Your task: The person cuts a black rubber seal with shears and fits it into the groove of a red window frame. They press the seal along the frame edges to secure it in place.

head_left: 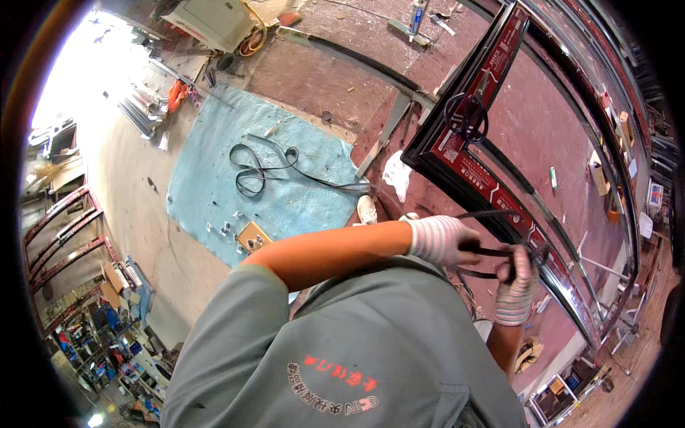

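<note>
My left hand (444,241), in a striped knit glove, reaches across from the left and grips a black rubber sealing strip (495,252). Close by on the right, my right hand (516,291), gloved alike, has its fingers closed on the same strip. Between and around the hands the strip bends in loops, and its fine detail is blurred. Just beyond them lies a dark window or door frame (492,189) with red film along its faces. A coil of black strip (466,118) rests over the frame's corner.
A light-blue sheet (214,160) covers floor to the left. On it lie a looped black strip (328,182), small metal parts and a tan board (252,237). A white cloth (397,176) is beside the frame. A sealant tube (417,16) stands far off; more frames (68,221) lean left.
</note>
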A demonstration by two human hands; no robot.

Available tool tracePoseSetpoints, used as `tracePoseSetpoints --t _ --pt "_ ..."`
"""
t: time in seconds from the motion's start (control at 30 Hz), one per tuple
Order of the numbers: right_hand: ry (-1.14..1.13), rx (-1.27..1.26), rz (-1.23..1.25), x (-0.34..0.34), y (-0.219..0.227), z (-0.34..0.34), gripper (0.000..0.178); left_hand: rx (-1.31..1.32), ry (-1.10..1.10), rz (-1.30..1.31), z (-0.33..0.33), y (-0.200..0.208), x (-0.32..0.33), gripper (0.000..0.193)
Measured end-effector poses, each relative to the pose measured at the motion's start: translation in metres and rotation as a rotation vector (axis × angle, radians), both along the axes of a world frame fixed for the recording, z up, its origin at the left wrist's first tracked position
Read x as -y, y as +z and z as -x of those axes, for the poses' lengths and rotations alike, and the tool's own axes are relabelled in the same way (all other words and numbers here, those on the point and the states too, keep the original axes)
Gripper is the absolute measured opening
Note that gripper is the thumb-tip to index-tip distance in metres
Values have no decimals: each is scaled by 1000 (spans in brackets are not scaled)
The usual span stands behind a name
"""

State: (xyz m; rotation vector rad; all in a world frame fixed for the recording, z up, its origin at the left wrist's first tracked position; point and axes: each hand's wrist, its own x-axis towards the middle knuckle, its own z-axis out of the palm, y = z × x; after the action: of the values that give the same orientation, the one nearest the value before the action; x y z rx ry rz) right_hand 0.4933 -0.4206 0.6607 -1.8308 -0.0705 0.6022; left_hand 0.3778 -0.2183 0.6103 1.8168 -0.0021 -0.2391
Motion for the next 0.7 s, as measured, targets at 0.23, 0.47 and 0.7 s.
tracePoseSetpoints --t 0.23,0.47,0.7 --pt "-818 85 -177 171 -20 -130 39 -333 229 -279 138 -118 -100 40" --pt "-603 185 32 163 -6 -102 38 -813 532 -224 219 -138 -167 53" --pt "-200 -17 79 61 6 -33 44 -293 106 -81 47 -32 -49 35"
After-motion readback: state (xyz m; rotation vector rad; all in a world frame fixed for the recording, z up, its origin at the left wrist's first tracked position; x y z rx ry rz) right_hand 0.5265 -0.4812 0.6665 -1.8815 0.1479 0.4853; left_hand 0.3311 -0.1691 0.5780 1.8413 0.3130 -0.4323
